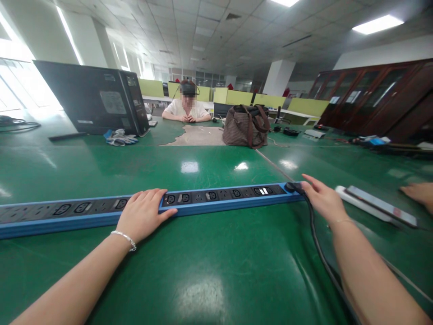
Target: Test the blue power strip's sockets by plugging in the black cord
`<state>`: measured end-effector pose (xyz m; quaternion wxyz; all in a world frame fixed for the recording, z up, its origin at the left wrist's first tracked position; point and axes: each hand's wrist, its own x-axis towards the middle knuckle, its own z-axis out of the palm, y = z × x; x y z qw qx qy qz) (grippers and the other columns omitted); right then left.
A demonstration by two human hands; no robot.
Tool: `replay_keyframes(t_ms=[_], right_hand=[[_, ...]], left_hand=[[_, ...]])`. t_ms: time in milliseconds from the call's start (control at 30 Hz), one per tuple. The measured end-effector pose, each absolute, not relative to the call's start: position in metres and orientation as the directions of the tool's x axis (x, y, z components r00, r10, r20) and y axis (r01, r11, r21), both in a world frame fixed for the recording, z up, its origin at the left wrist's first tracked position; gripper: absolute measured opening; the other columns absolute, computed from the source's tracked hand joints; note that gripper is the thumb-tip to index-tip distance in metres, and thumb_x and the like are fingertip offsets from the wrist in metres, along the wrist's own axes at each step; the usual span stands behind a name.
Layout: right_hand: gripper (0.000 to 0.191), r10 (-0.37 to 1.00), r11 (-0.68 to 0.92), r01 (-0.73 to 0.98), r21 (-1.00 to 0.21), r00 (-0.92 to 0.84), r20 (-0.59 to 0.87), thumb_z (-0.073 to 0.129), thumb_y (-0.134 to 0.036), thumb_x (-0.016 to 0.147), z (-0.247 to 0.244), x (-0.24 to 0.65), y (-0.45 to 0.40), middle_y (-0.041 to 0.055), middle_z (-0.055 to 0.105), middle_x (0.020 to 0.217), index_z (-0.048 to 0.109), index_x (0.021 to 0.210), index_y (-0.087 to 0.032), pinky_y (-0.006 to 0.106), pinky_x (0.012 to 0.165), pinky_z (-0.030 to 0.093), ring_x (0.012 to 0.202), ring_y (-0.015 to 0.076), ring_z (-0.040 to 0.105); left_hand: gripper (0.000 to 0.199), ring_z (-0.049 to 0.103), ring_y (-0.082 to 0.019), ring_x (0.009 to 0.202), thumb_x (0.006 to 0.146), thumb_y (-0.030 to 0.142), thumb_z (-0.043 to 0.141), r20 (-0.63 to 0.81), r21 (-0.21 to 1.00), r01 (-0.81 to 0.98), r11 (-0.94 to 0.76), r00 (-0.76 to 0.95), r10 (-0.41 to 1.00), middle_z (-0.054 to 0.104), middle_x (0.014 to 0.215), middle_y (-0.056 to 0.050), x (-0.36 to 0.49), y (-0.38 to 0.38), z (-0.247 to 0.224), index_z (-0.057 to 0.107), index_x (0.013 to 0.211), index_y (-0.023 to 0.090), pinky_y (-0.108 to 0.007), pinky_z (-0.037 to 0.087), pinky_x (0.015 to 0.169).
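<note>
A long blue power strip (203, 208) with black sockets lies across the green table, running out of view on the left. My left hand (144, 214) is laid over its middle, fingers across the top and thumb along the near edge. At the right end, my right hand (320, 198) grips the strip beside the black cable (313, 230); one finger is stretched out, and some fingers are hidden. That cable leaves the strip's end and runs down past my right forearm.
A phone (382, 205) rests against a white bar-shaped object (358, 203) at right, near another person's hand (419, 194). Farther back are a black computer case (98, 99), gloves (120, 137), a brown bag (241, 126) and a seated person (186, 108).
</note>
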<state>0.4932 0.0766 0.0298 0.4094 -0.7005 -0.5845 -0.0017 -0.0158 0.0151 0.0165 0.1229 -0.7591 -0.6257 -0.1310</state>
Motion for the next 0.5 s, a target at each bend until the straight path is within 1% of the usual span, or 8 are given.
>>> replay_keyframes(t_ms=[33, 67, 167, 267, 333, 367, 433, 500], right_hand=[[0.044, 0.850, -0.020, 0.869, -0.495, 0.275, 0.449, 0.054, -0.050, 0.075, 0.034, 0.492, 0.076, 0.0044, 0.071, 0.078, 0.067, 0.109, -0.025, 0.035, 0.067, 0.050, 0.064, 0.0204, 0.063], [0.042, 0.889, -0.044, 0.894, -0.446, 0.239, 0.392, 0.055, -0.047, 0.074, 0.037, 0.491, 0.076, 0.0040, 0.071, 0.077, 0.068, 0.107, -0.025, 0.035, 0.066, 0.050, 0.062, 0.0201, 0.063], [0.047, 0.961, -0.095, 0.903, -0.419, 0.193, 0.198, 0.054, -0.040, 0.074, 0.045, 0.489, 0.080, 0.0019, 0.068, 0.064, 0.064, 0.115, -0.022, 0.031, 0.054, 0.047, 0.045, 0.0162, 0.057], [0.051, 0.972, -0.167, 0.914, -0.369, 0.215, 0.092, 0.051, -0.038, 0.076, 0.051, 0.488, 0.086, -0.0002, 0.064, 0.055, 0.059, 0.123, -0.020, 0.030, 0.047, 0.044, 0.038, 0.0150, 0.053], [0.048, 0.970, -0.191, 0.937, -0.291, 0.226, 0.091, 0.050, -0.037, 0.076, 0.053, 0.486, 0.088, 0.0008, 0.065, 0.056, 0.061, 0.120, -0.023, 0.031, 0.050, 0.045, 0.042, 0.0165, 0.055], [0.045, 0.967, -0.188, 0.950, -0.248, 0.223, 0.123, 0.050, -0.037, 0.076, 0.053, 0.485, 0.088, 0.0023, 0.067, 0.061, 0.063, 0.118, -0.024, 0.032, 0.053, 0.046, 0.047, 0.0179, 0.058], [0.042, 0.950, -0.169, 0.971, -0.171, 0.207, 0.233, 0.050, -0.037, 0.076, 0.050, 0.482, 0.086, 0.0059, 0.071, 0.079, 0.066, 0.113, -0.026, 0.035, 0.062, 0.048, 0.062, 0.0219, 0.063], [0.043, 0.929, -0.172, 0.974, -0.148, 0.211, 0.304, 0.047, -0.038, 0.078, 0.045, 0.480, 0.082, 0.0075, 0.071, 0.096, 0.064, 0.116, -0.027, 0.038, 0.069, 0.048, 0.076, 0.0259, 0.065]], left_hand=[[0.068, 0.054, -0.031, 0.110, 0.079, 0.065, 0.037, 0.355, -0.018, 0.982, -0.185, 0.180, 0.917, 0.060, 0.119, -0.014, -0.016, 0.015, 0.016, 0.052, 0.123, 0.015, -0.045, 0.035, 0.096], [0.068, 0.054, -0.031, 0.110, 0.079, 0.065, 0.037, 0.356, -0.016, 0.983, -0.184, 0.178, 0.917, 0.060, 0.119, -0.014, -0.016, 0.015, 0.016, 0.052, 0.123, 0.015, -0.046, 0.035, 0.096], [0.068, 0.054, -0.031, 0.110, 0.079, 0.065, 0.036, 0.357, -0.016, 0.983, -0.186, 0.179, 0.917, 0.060, 0.119, -0.014, -0.016, 0.016, 0.015, 0.052, 0.123, 0.015, -0.046, 0.035, 0.095], [0.067, 0.054, -0.031, 0.110, 0.080, 0.065, 0.036, 0.355, -0.026, 0.981, -0.191, 0.188, 0.916, 0.060, 0.119, -0.014, -0.016, 0.016, 0.015, 0.052, 0.123, 0.015, -0.045, 0.035, 0.096], [0.067, 0.054, -0.031, 0.110, 0.080, 0.065, 0.035, 0.354, -0.037, 0.981, -0.189, 0.190, 0.916, 0.060, 0.120, -0.014, -0.016, 0.016, 0.016, 0.051, 0.123, 0.015, -0.045, 0.035, 0.096], [0.068, 0.054, -0.031, 0.109, 0.081, 0.065, 0.035, 0.353, -0.042, 0.981, -0.188, 0.190, 0.916, 0.060, 0.120, -0.014, -0.016, 0.016, 0.016, 0.051, 0.123, 0.015, -0.045, 0.035, 0.095], [0.068, 0.054, -0.031, 0.109, 0.081, 0.065, 0.035, 0.350, -0.046, 0.982, -0.185, 0.189, 0.917, 0.060, 0.120, -0.014, -0.015, 0.016, 0.017, 0.051, 0.123, 0.015, -0.045, 0.036, 0.095], [0.067, 0.054, -0.031, 0.109, 0.080, 0.065, 0.036, 0.345, -0.038, 0.982, -0.182, 0.184, 0.920, 0.060, 0.120, -0.014, -0.015, 0.016, 0.017, 0.051, 0.122, 0.015, -0.045, 0.036, 0.095]])
